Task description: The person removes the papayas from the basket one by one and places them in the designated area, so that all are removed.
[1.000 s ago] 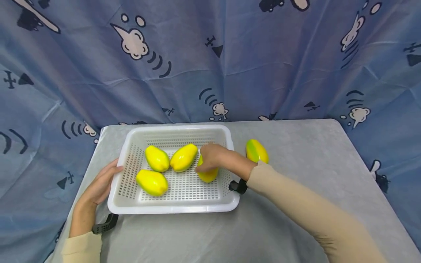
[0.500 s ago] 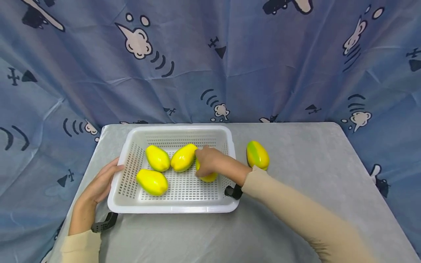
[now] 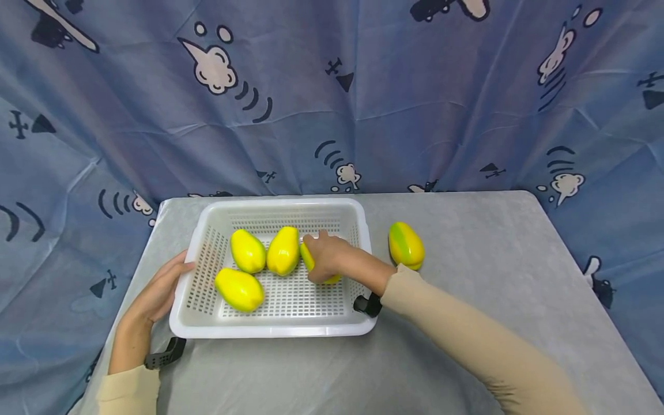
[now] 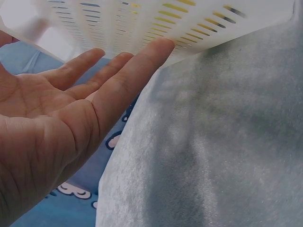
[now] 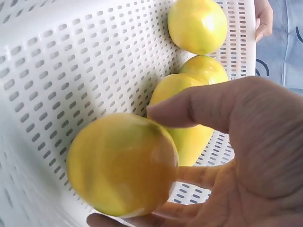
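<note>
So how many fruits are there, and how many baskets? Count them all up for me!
Yellow fruits: 5 (4 in the basket, counting the one in the right hand, and 1 on the table)
Basket: 1
Total: 6

Can read no lettering, label, brand or number in any view. Can make out only wordless printed motifs (image 3: 214, 70) on the blue curtain (image 3: 301, 63).

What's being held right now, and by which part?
The right hand holds a yellow fruit inside the white basket, gripping its rounded sides; the left hand holds the basket by its left rim.
</note>
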Available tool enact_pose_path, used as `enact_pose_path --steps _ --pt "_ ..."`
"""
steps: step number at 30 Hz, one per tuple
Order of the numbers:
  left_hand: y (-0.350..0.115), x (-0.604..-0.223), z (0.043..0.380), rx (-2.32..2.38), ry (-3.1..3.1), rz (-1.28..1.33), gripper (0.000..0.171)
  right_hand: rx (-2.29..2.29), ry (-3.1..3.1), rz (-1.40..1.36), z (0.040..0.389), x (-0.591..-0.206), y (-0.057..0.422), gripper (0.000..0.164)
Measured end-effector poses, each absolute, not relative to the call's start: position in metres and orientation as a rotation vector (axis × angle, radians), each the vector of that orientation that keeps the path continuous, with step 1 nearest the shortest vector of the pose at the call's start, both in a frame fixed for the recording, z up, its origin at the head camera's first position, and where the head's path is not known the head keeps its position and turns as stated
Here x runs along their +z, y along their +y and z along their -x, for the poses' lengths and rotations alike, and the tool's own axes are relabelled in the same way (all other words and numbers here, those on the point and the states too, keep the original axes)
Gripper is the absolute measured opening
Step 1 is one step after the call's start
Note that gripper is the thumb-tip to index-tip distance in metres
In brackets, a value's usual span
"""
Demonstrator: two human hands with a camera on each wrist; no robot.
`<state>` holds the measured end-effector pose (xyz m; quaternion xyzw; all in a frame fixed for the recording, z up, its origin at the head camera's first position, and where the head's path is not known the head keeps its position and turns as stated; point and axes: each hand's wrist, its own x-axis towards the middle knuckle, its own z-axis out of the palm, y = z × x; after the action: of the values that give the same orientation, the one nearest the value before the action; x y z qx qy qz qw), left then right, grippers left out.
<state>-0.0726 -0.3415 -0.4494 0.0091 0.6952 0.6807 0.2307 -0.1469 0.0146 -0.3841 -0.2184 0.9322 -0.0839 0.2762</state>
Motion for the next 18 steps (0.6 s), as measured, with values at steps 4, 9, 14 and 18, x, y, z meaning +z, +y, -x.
enact_pose_path --steps 4,9,14,18 --pt "-0.3416 -0.4503 0.0718 1.865 1.926 -0.017 0.071 -0.211 2.535 0.597 0.1456 -0.3856 0.0156 0.071" --pt "-0.3421 -0.4509 0.0710 1.876 1.900 -0.018 0.071 -0.198 2.544 0.596 0.1439 -0.3867 0.0149 0.072" --pt "-0.3432 -0.4505 0.0717 1.884 1.880 -0.050 0.070 -0.209 2.546 0.617 0.1424 -0.3827 0.0139 0.073" --pt "-0.3433 -0.4511 0.0727 1.884 1.891 -0.057 0.071 -0.236 2.558 0.621 0.1409 -0.3775 0.0161 0.070"
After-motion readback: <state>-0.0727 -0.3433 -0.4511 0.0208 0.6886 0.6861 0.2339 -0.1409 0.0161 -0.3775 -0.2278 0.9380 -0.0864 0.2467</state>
